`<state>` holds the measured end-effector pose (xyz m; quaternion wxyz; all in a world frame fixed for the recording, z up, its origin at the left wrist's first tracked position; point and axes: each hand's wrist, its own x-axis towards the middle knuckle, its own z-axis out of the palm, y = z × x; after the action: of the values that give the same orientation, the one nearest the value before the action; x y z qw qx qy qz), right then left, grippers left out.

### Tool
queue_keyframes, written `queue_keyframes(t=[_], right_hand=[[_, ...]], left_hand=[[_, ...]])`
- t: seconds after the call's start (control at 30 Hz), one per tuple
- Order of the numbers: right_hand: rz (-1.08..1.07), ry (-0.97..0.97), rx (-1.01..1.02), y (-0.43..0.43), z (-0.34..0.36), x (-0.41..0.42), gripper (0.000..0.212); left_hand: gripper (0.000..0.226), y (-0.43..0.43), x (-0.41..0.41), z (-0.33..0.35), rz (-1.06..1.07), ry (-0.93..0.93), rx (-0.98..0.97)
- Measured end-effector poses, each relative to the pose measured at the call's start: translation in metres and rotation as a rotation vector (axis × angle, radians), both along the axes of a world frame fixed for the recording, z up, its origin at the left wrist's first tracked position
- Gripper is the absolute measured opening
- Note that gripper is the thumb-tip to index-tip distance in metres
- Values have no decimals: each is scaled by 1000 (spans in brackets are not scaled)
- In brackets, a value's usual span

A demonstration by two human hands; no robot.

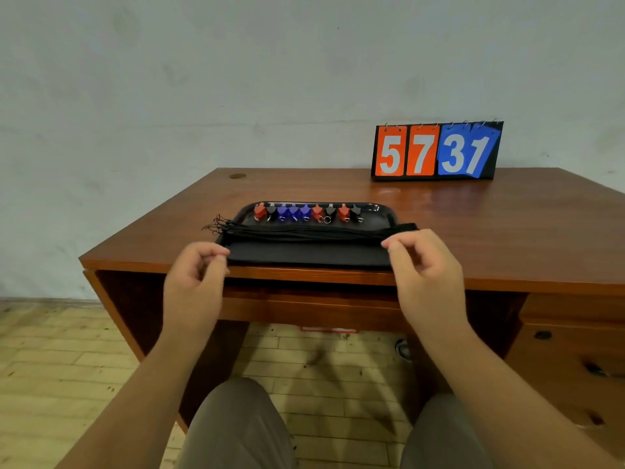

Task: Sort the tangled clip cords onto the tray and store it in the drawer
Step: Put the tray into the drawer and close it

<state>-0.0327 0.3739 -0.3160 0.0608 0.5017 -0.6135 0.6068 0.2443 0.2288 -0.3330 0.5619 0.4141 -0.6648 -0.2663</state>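
Observation:
A black tray (304, 253) lies on the wooden desk (507, 231), its near edge at the desk's front edge. Along the tray's far side stands a row of red, black and blue clips (306, 212). Their black cords (304, 231) lie stretched sideways across the tray, and the looped ends stick out past its left end. My left hand (194, 286) is curled at the tray's near left corner, thumb and forefinger close together. My right hand (426, 275) is curled at the near right corner, forefinger tip touching the tray's end. Whether either hand grips the tray is unclear.
The centre drawer front (304, 309) sits just under the desk edge, below the tray. A drawer stack with dark pulls (542, 335) is at the right. A flip scoreboard (436, 152) stands at the back right against the wall. My knees are under the desk.

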Motion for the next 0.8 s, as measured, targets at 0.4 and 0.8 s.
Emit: queue_keyframes(t=[0.4, 0.8], right_hand=[[107, 464, 513, 8, -84, -3, 45], [-10, 478, 490, 15, -99, 13, 37]], left_hand=[[54, 1, -22, -80, -158, -764, -161], [45, 29, -13, -95, -59, -634, -219]])
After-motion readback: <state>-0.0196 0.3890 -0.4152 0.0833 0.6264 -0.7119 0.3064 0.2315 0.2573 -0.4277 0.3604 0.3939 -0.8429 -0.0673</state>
